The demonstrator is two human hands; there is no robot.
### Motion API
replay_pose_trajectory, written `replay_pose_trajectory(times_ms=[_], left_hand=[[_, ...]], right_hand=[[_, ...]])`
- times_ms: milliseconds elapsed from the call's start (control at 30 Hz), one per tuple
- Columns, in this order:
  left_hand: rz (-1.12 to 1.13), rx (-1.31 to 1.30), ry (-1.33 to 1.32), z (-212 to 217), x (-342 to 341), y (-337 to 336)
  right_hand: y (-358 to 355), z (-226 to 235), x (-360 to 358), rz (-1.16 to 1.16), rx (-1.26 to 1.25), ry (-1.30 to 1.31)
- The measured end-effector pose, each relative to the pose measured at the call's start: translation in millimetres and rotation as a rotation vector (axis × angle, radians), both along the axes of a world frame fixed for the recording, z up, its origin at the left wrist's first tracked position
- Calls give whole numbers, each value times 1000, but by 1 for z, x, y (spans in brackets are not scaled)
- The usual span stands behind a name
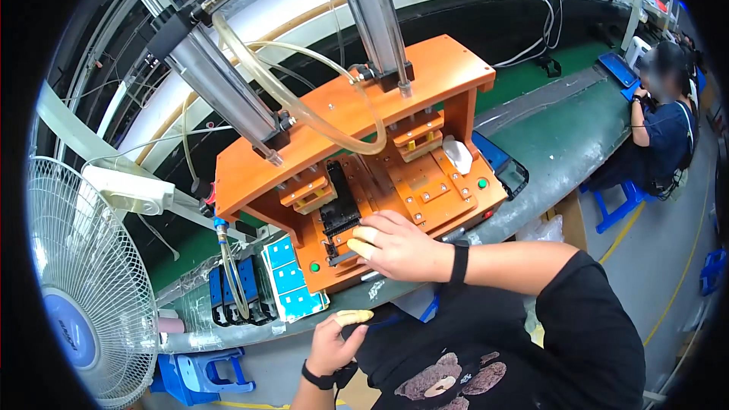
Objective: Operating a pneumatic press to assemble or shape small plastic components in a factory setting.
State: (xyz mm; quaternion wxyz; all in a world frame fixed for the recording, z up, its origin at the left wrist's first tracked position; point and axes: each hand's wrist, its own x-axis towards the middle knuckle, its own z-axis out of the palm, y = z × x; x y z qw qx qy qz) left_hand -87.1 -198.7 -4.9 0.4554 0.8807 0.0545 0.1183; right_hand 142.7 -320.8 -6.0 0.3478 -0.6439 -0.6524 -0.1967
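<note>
A long black plastic frame (339,201) lies in the left bay of an orange two-station press (334,111). My right hand (401,249) reaches over the press bed with its fingers closed at the near end of that frame. Part of the frame's near end is hidden by the fingers. Lower down, in front of the bench edge, my left hand (334,343) is empty, its index finger stretched to the right and its thumb apart. Yellow finger covers show on both hands. The right bay has an orange fixture plate (433,190) with a crumpled white piece (457,155) beside it.
Blue-and-white cards (290,279) and black-and-blue frames (241,288) lie left of the press. A fan (83,288) stands at far left. Air cylinders (220,83) and hoses rise above. Another blue-and-black frame (501,163) lies right; a seated person (661,121) works beyond.
</note>
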Motion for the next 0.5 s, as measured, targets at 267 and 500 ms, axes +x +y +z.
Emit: replay_pose_trajectory(times_ms=[267,500], left_hand=[[99,-194,-44,13,44,81],[207,128,370,39,136,116]], right_hand=[[-79,74,28,28,160,423],[-285,-41,62,-148,1066,1654]])
